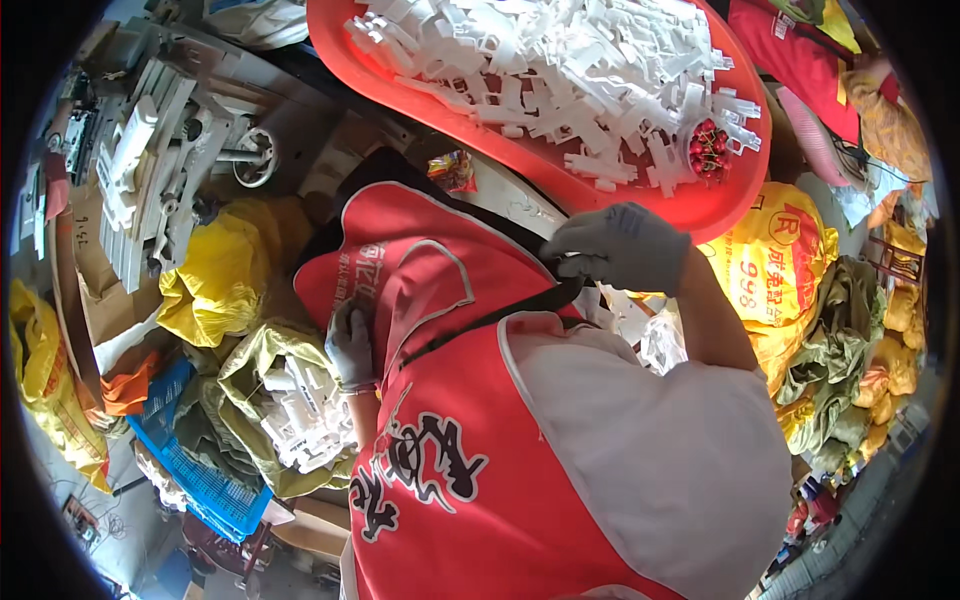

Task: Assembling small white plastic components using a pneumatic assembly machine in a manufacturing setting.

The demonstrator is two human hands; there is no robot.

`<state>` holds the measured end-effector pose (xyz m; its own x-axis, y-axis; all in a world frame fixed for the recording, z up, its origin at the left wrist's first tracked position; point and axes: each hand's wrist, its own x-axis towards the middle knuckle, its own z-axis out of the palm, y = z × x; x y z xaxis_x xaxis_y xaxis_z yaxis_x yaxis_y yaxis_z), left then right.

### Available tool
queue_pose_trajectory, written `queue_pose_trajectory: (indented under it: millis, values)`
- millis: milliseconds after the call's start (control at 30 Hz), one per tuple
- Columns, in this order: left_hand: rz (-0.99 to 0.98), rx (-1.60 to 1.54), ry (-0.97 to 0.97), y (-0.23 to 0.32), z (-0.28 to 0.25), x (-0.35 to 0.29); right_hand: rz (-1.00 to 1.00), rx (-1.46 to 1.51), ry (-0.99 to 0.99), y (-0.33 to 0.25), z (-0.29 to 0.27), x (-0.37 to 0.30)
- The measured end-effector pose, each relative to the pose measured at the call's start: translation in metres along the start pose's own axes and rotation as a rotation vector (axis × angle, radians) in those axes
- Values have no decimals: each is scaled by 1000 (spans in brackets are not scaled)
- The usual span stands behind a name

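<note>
My right hand (628,246), in a grey glove, is held in front of my body beside the red tray (680,210). Its fingers are curled together near the dark end of a black strap (470,332); what lies between the fingertips is hidden. Against the side of my red apron (430,270) rests my left hand (349,345), also gloved in grey. Its fingers lie loosely along the cloth, with no object visible in them. White plastic parts (560,70) are heaped in the tray, next to a clear bowl of red cherries (709,150).
An olive sack (250,375) holding white parts stands beside my left hand, with a blue basket (190,470) beyond it. Stacked white pieces (150,150) and a yellow bag (222,272) are at far left. Another yellow sack (770,270) stands right of my right forearm.
</note>
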<state>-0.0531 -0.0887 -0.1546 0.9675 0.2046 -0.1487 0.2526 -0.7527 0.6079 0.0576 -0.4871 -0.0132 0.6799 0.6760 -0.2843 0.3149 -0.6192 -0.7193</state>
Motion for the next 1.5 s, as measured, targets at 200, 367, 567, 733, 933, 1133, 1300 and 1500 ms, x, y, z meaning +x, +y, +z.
queue_pose_trajectory:
  millis: [200, 367, 567, 733, 933, 1133, 1300, 1500]
  values:
    - [-45, 39, -25, -7, -1, -1, -441, 664, -139, -3, 4, -29]
    - [18, 2, -15, -19, 4, -3, -531, 167, 88, -34, 25, 2]
    - [-9, 27, -70, -13, 3, -3, -521, -304, -62, -33, 41, 11]
    - [-29, -8, -63, -6, 6, -5, -312, -400, -96, -37, 40, -2]
    - [16, -10, -92, 6, -1, -7, -295, -392, -53, -10, 47, -2]
    - [47, 27, -46, 7, 0, -2, 78, -251, -426, 85, 27, -29]
    - [-6, 42, 51, -2, -8, -17, -4, -658, 48, 172, 15, 33]
    - [-19, -86, 119, -2, -17, -6, 771, -286, 422, 275, 58, 70]
